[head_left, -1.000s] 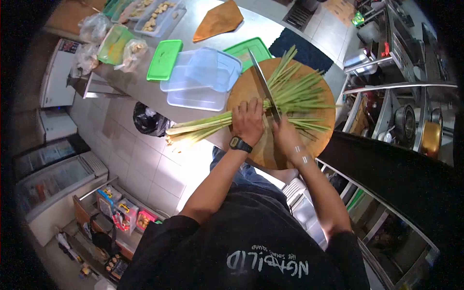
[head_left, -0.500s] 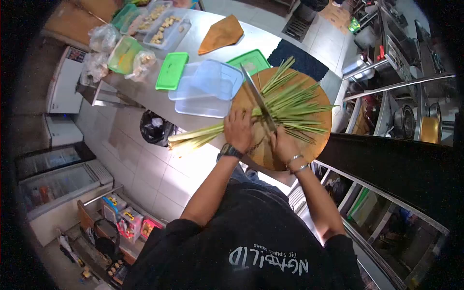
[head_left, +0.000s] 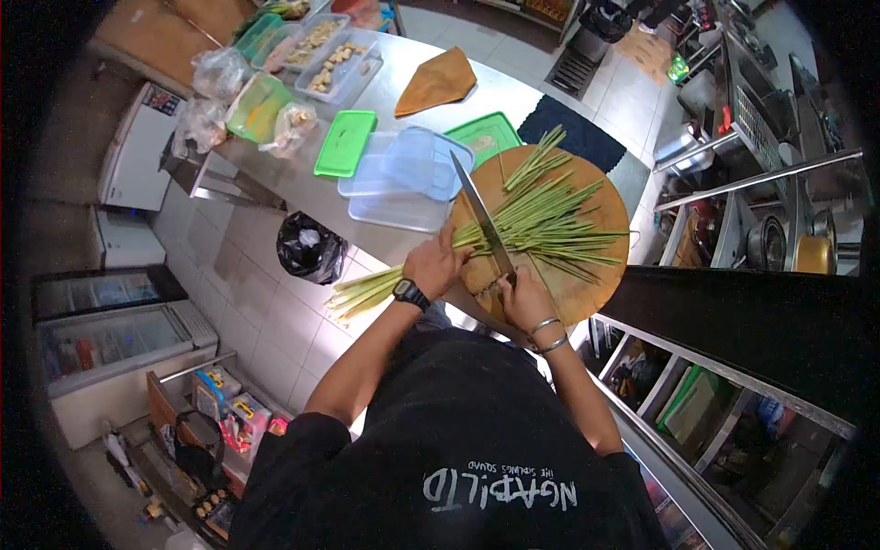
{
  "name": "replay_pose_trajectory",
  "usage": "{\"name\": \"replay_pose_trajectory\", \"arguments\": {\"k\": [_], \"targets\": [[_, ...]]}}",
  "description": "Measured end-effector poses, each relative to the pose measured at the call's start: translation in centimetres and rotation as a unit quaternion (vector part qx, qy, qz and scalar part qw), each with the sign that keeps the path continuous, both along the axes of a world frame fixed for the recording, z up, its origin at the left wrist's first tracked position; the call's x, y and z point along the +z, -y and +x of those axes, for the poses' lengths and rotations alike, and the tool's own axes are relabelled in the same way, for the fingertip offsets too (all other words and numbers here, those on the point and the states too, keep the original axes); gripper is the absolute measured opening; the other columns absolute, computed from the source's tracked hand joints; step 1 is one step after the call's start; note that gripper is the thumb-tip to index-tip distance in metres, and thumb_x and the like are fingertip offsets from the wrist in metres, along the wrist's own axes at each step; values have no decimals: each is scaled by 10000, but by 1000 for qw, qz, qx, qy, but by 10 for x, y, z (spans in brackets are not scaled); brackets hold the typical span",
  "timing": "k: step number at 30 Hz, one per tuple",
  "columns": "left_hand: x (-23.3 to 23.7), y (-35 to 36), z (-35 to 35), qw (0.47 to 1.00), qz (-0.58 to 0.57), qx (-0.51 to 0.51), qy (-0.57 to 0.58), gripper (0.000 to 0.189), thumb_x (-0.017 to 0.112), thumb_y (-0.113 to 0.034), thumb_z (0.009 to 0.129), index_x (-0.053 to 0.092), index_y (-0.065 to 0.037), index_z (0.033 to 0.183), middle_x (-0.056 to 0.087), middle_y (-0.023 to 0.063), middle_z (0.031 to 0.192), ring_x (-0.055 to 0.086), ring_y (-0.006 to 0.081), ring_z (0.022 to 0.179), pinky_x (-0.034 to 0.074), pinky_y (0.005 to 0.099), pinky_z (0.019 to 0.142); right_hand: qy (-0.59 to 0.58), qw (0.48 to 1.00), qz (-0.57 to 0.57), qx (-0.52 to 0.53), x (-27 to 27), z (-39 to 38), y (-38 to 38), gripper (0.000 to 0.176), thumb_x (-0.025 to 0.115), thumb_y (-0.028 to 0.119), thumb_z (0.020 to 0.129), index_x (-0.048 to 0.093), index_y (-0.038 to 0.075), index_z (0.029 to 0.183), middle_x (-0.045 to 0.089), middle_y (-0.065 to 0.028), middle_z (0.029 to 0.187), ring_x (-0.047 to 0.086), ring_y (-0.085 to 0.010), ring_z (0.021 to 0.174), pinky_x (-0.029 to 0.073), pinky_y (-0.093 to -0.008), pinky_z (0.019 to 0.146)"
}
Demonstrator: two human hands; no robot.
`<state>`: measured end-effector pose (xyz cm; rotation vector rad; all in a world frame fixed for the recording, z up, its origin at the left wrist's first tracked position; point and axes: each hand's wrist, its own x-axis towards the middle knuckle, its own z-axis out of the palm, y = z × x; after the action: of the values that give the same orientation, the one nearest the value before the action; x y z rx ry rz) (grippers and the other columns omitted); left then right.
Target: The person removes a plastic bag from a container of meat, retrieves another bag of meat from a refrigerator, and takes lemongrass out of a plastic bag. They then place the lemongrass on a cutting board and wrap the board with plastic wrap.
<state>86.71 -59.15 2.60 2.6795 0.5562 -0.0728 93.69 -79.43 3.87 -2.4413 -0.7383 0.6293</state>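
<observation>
A bundle of lemongrass (head_left: 367,291) reaches past the left edge of the round wooden chopping board (head_left: 600,289), its pale ends hanging over the side. My left hand (head_left: 435,266), with a watch at the wrist, is closed around the stalks at the board's edge. In my right hand (head_left: 529,301) is the handle of a large knife (head_left: 484,215). Its long blade lies across the stalks, just right of my left fingers, tip pointing to the far side. Long green lemongrass tops (head_left: 564,225) fan out over the board, right of the blade.
Clear plastic lids (head_left: 403,170) and green lids (head_left: 346,143) lie left of the board on the steel table. Farther back are a brown cloth (head_left: 438,81) and food tubs (head_left: 335,66). A black-lined bin (head_left: 312,247) stands on the floor; a dark counter (head_left: 715,302) runs at right.
The view has shifted a little. Both hands have come slightly left and nearer my body, the knife moving with the right one. The left hand still grips the bundle.
</observation>
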Motion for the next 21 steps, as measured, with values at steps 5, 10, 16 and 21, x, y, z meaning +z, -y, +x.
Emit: {"name": "replay_pose_trajectory", "arguments": {"k": [5, 10, 16, 21], "targets": [[-5, 1, -7, 998, -42, 20, -50, 489, 515, -488, 928, 463, -71, 1177, 621, 203, 1023, 626, 400, 854, 492, 512, 690, 36, 997, 72, -10, 22, -6, -5, 284, 546, 265, 950, 459, 10, 1039, 616, -296, 779, 588, -500, 739, 451, -567, 631], [-9, 5, -10, 999, -43, -28, -15, 551, 490, -534, 923, 471, -75, 1227, 594, 238, 995, 616, 408, 822, 489, 516, 672, 54, 994, 80, -46, 24, 2, -20, 304, 522, 313, 964, 468, 54, 1114, 614, -296, 783, 585, -501, 738, 450, -568, 633], [-13, 12, -14, 996, 38, -75, -34, 633, 458, -534, 938, 366, -62, 1350, 560, 218, 923, 615, 361, 708, 483, 460, 596, 105, 993, 53, -24, 3, 1, -27, 335, 526, 346, 959, 499, 28, 1062, 615, -295, 752, 585, -512, 705, 459, -572, 609], [-28, 12, -18, 994, 69, -81, -31, 549, 506, -435, 928, 410, -72, 1329, 563, 201, 925, 615, 356, 712, 484, 456, 596, 91, 995, 41, -2, -15, 11, -33, 305, 553, 313, 948, 509, 12, 949, 609, -276, 716, 585, -500, 663, 465, -549, 577]]}}
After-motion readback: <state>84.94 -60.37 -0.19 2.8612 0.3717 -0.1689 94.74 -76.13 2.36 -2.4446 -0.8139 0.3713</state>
